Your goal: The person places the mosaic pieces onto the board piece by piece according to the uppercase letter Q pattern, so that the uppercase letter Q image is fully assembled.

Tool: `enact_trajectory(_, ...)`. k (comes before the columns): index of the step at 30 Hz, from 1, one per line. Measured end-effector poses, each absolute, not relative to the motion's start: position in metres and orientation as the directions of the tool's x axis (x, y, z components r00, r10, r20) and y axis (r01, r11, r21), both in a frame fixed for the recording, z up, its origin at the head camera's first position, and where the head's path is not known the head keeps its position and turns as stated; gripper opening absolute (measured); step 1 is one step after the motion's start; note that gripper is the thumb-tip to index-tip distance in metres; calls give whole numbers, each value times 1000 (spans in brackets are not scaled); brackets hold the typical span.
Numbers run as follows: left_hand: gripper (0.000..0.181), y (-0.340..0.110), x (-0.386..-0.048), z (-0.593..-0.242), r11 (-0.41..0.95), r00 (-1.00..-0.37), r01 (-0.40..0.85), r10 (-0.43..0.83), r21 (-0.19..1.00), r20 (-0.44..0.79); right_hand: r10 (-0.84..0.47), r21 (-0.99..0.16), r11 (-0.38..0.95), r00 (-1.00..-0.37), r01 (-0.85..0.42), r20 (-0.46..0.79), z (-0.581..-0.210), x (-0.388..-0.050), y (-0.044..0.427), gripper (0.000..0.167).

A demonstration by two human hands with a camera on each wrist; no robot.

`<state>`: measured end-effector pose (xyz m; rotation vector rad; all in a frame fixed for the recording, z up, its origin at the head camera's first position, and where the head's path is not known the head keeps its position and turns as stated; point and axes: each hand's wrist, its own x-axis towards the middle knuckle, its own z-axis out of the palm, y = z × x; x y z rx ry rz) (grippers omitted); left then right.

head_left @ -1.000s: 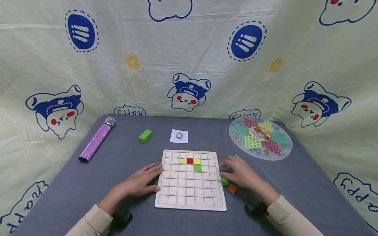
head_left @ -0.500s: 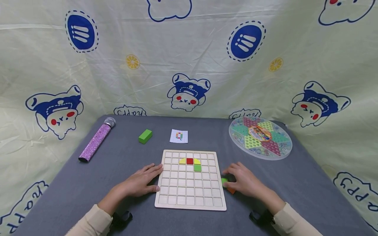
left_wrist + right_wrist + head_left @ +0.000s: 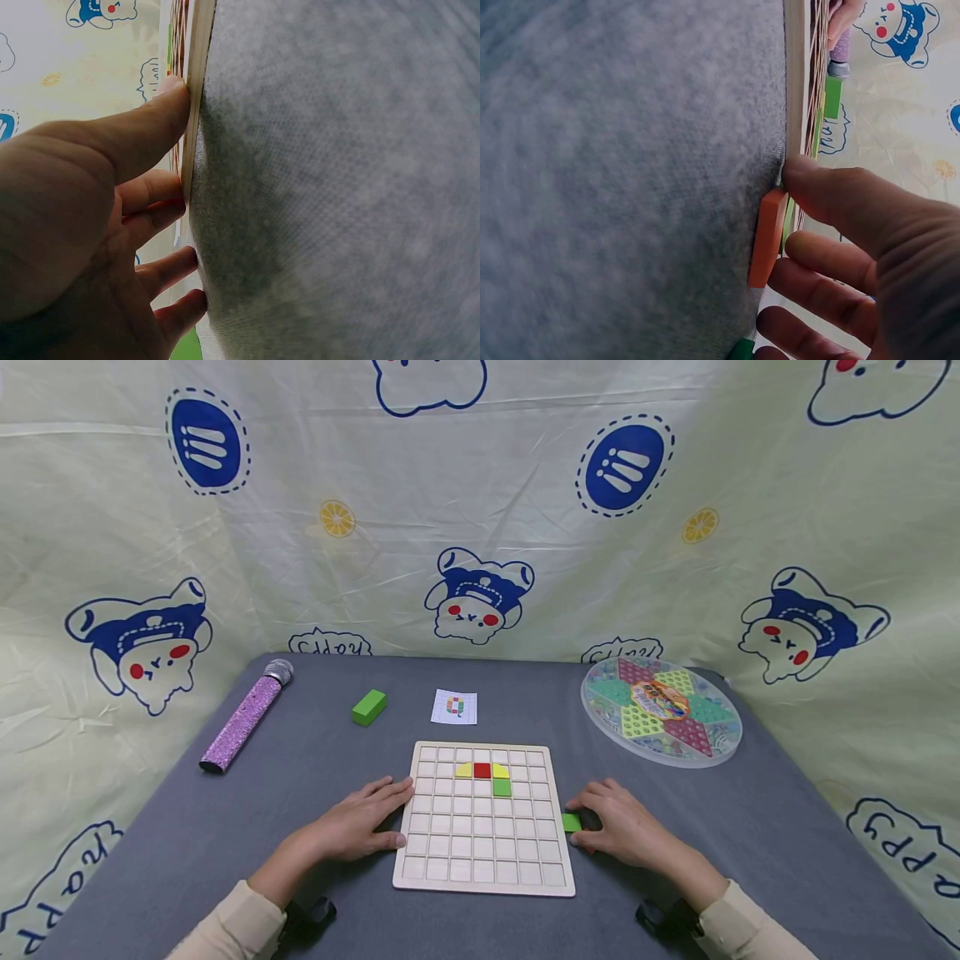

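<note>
My left hand [image 3: 363,822] rests at the left edge of a pale wooden grid board [image 3: 483,852]; its thumb and fingertips touch that edge in the left wrist view. Yellow pieces, a red square [image 3: 482,770] and a green square [image 3: 502,787] sit in the board's upper cells. My right hand [image 3: 618,822] is beside the board's right edge, thumb and index finger apart on either side of a green block [image 3: 572,822]. An orange block [image 3: 769,236] lies near the thumb in the right wrist view, mostly hidden by the hand in the head view.
A larger green block [image 3: 369,707] and a small pattern card [image 3: 453,707] lie beyond the board. A glittery pink microphone [image 3: 243,718] lies at the left. A round Chinese checkers set [image 3: 662,712] lies at the back right. Grey cloth [image 3: 480,931] covers the table.
My right hand has come down and toward me from the upper right of the board, its thumb passing the green block and covering the orange one. The left hand stays in place.
</note>
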<state>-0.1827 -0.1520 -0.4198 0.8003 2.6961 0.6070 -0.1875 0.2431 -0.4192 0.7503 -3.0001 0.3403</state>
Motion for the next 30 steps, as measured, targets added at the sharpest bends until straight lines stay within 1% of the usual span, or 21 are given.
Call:
enact_trajectory(9, 71, -152, -183, -419, 762, -816, 457, 565, 458, -125, -450, -187, 866, -886, -464, 111, -421, -189, 246, 31)
enact_trajectory(19, 71, -152, -183, -419, 768, -816, 450, 561, 456, -138, -449, -186, 867, -887, -462, 110, -422, -189, 247, 24)
enact_trajectory(30, 70, -152, -182, -418, 758, -812, 468, 572, 454, -118, -458, -193, 858, -879, -476, 132, -423, -190, 249, 19)
